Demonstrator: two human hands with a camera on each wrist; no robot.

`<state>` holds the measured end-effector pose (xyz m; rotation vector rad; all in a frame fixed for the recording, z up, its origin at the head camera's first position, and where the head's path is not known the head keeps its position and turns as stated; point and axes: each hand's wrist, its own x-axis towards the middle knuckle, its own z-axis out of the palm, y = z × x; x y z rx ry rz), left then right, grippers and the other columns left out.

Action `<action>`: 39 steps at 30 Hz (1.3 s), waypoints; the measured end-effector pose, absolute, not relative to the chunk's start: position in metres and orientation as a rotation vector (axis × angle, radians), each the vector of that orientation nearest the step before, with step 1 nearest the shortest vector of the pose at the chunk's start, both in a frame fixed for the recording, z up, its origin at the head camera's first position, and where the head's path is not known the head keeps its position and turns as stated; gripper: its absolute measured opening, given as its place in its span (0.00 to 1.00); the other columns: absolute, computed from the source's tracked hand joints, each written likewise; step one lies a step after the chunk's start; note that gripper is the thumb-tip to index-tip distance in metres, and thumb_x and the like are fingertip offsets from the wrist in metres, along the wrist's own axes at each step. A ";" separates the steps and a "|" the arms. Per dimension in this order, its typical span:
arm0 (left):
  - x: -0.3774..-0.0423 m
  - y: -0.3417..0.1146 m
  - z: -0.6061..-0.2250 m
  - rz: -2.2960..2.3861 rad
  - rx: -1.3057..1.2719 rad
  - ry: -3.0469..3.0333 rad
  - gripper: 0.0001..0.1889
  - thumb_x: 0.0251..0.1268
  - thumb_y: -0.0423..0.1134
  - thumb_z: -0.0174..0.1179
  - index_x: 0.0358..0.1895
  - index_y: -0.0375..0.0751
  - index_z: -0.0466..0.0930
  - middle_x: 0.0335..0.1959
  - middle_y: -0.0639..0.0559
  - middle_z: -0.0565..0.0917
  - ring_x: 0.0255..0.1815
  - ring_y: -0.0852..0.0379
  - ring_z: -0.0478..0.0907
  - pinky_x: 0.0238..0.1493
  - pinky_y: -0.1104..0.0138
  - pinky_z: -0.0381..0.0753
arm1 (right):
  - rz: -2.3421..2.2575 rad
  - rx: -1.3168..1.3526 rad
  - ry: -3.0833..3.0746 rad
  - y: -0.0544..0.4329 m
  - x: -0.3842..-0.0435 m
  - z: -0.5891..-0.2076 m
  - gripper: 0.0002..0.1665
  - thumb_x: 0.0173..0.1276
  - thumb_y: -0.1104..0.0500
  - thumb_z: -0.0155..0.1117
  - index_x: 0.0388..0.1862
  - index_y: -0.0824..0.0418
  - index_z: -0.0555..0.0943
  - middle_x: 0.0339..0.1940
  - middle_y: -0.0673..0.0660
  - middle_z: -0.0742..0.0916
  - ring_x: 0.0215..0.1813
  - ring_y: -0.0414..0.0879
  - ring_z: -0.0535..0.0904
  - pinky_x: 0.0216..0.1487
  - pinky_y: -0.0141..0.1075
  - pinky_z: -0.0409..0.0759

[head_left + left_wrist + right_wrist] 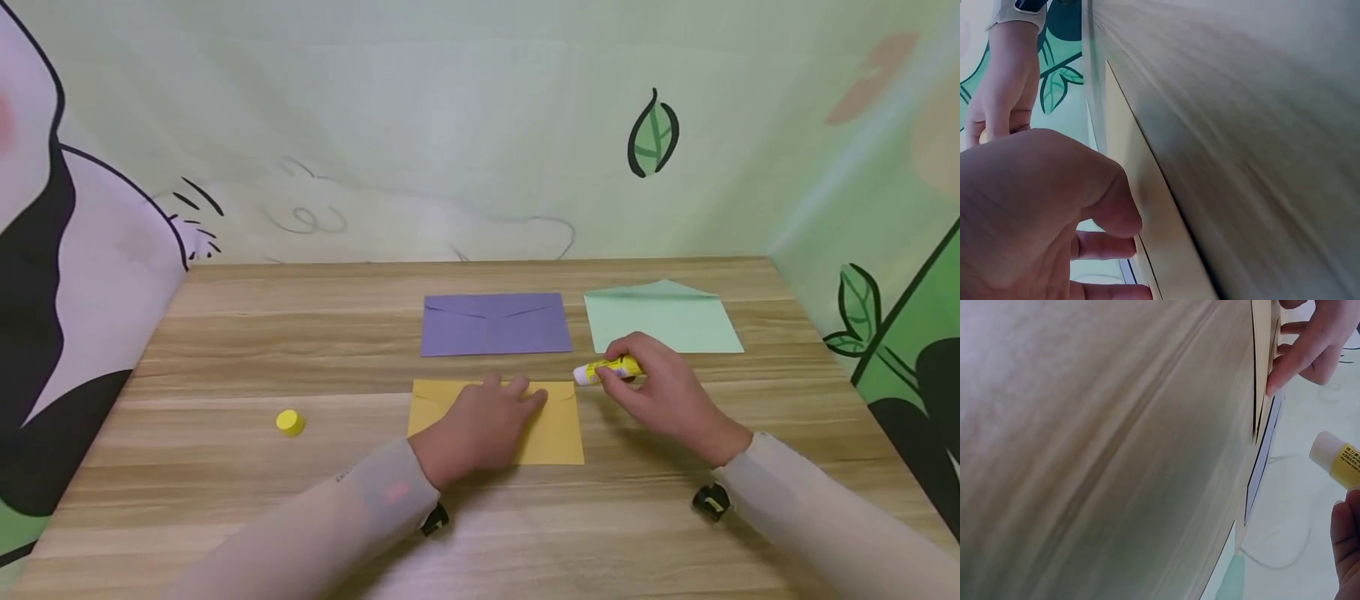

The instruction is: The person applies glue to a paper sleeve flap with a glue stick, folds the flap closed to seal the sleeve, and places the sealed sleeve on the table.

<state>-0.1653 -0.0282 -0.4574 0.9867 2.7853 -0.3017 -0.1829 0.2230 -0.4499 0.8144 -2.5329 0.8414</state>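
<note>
A yellow envelope point(551, 433) lies on the wooden table, and my left hand point(487, 425) presses on it with its fingers spread over the flap side. In the left wrist view the fingertips point(1119, 212) touch the envelope's surface. Just off the envelope's upper right corner, my right hand point(667, 396) pinches a yellow glue stick point(611, 368) between thumb and fingers. Its white end points left toward the envelope. The right wrist view shows that white end with the glue stick point(1344, 464) held above the table.
A purple envelope point(495, 325) lies behind the yellow one. To its right is a mint green envelope point(660, 321) with its flap raised at the back. A yellow cap point(290, 422) stands on the table point(225, 350) at the left. A printed cloth backdrop point(450, 125) rises behind.
</note>
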 end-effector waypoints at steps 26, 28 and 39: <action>-0.171 -0.001 -0.457 -0.542 1.028 2.833 0.31 0.71 0.42 0.55 0.75 0.69 0.62 0.46 0.53 0.82 0.38 0.55 0.77 0.19 0.65 0.73 | 0.850 0.764 -2.542 0.226 -0.186 -0.447 0.13 0.60 0.64 0.73 0.40 0.59 0.77 0.34 0.48 0.82 0.33 0.40 0.73 0.31 0.37 0.77; -0.172 -0.002 -0.457 -0.539 1.032 2.833 0.32 0.71 0.42 0.54 0.75 0.70 0.62 0.44 0.53 0.84 0.37 0.56 0.76 0.19 0.65 0.72 | 0.841 0.755 -2.552 0.227 -0.186 -0.447 0.14 0.61 0.63 0.74 0.40 0.59 0.78 0.35 0.49 0.82 0.32 0.41 0.73 0.31 0.37 0.77; -0.173 -0.020 -0.466 -0.359 1.110 2.894 0.26 0.70 0.43 0.52 0.72 0.56 0.71 0.48 0.52 0.83 0.45 0.54 0.78 0.28 0.63 0.80 | 0.851 0.778 -2.548 0.226 -0.187 -0.448 0.13 0.60 0.64 0.73 0.39 0.59 0.77 0.34 0.48 0.82 0.32 0.42 0.73 0.31 0.36 0.76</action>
